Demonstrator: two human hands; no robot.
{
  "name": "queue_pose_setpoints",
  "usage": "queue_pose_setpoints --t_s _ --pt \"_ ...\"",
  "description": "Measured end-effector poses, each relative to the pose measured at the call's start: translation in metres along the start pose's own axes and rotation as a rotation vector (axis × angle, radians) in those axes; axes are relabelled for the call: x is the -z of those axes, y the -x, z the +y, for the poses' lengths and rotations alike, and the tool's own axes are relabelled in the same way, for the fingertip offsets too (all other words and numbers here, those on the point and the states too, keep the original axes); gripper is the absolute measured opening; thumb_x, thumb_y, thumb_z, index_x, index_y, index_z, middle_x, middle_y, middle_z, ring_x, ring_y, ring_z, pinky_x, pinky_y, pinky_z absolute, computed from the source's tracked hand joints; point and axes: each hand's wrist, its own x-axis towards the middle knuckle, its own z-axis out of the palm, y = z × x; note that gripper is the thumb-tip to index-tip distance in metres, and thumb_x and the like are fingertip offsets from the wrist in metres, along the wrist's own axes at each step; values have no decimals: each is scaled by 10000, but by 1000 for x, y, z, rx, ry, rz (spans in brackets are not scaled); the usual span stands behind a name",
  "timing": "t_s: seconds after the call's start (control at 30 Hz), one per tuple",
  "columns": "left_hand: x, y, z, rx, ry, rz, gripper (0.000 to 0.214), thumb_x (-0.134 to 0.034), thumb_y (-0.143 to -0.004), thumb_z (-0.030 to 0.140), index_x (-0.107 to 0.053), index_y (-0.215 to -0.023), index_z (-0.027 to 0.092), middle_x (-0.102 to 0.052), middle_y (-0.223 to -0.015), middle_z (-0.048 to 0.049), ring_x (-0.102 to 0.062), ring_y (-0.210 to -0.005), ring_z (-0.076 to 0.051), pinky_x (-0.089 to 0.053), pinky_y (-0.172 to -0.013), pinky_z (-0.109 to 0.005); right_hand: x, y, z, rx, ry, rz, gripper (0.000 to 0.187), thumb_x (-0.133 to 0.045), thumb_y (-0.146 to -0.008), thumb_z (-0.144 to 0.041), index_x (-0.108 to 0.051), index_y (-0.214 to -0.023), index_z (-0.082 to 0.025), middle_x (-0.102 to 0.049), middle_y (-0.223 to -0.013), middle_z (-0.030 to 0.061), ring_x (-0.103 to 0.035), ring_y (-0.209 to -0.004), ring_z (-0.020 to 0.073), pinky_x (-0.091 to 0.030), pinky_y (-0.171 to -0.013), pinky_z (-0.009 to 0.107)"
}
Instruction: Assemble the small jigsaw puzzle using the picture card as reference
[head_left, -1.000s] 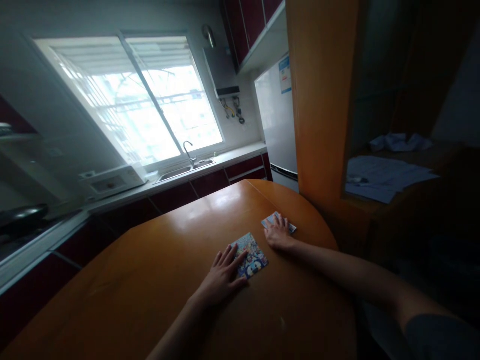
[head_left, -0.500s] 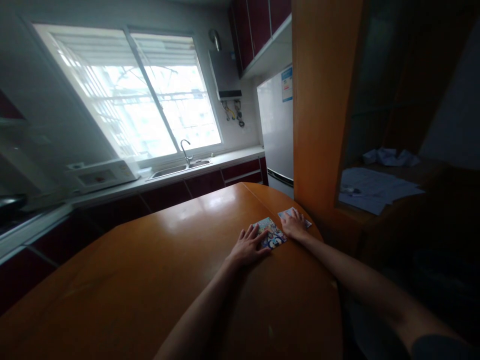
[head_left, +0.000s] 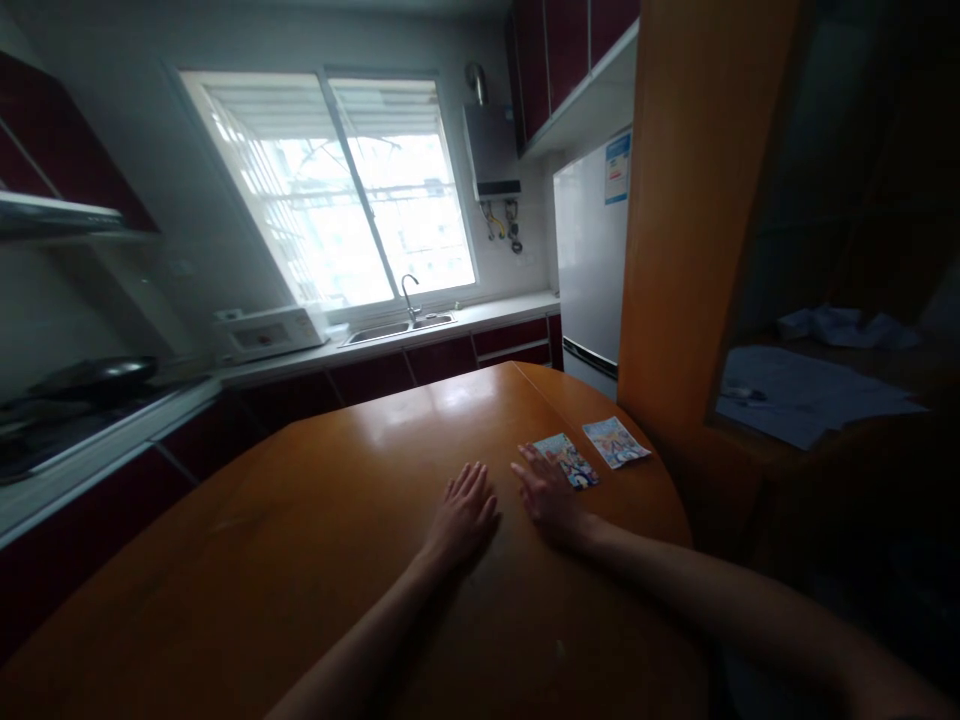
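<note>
Two small colourful picture cards lie side by side near the far right edge of a round orange wooden table (head_left: 315,540): a left card (head_left: 567,460) and a right card (head_left: 616,442). My left hand (head_left: 463,513) rests flat on the bare tabletop, fingers stretched out, a short way left of the cards and holding nothing. My right hand (head_left: 547,495) also lies flat with fingers spread. Its fingertips reach the near corner of the left card.
An orange wooden partition (head_left: 690,230) rises just right of the table. Behind it a shelf holds white papers (head_left: 802,395). A kitchen counter with sink (head_left: 397,325), microwave (head_left: 266,332), stove pan (head_left: 97,375), and a white fridge (head_left: 592,260) line the far wall under a bright window.
Both hands have come off the cards and drawn back toward me: the left hand left the left card, and the right hand moved from the right card to the left card's corner.
</note>
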Motion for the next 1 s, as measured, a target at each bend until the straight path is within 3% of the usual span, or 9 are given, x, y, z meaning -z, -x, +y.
queue_pose_setpoints --t_s 0.23,0.43,0.63,1.0 --pt "29 75 -20 207 -109 -96 629 -321 -1009 463 -355 -1524 105 -269 -1607 -122 -187 -1515 -290 -194 -1222 -530 -33 -2 -79 124 -153 -161 516 -408 -978 -298 -464 -1465 -138 -308 -1605 131 -222 -1497 247 -151 -1227 438" --pt "43 119 -16 307 -127 -145 641 -298 -1009 491 -330 -1542 136 -255 -1614 -86 -196 -1514 -282 -188 -1230 -513 -45 -5 -111 129 -185 -336 541 -402 -969 -306 -465 -1469 -111 -339 -1585 158 -254 -1487 272 -180 -1215 447" --pt "49 123 -13 307 -88 -166 652 -326 -996 558 -319 -1549 213 -226 -1629 -72 -169 -1520 -295 -163 -1225 -546 -45 -6 -109 141 -172 -442 579 -422 -960 -366 -450 -1486 -127 -332 -1588 150 -253 -1487 275 -153 -1218 449" --pt "50 118 -13 297 -52 -167 661 -330 -992 582 -327 -1545 220 -241 -1627 -76 -187 -1515 -298 -168 -1220 -549 -42 -6 -109 133 -167 -453 591 -434 -950 -351 -430 -1501 -138 -326 -1592 143 -248 -1489 266 -149 -1217 428"
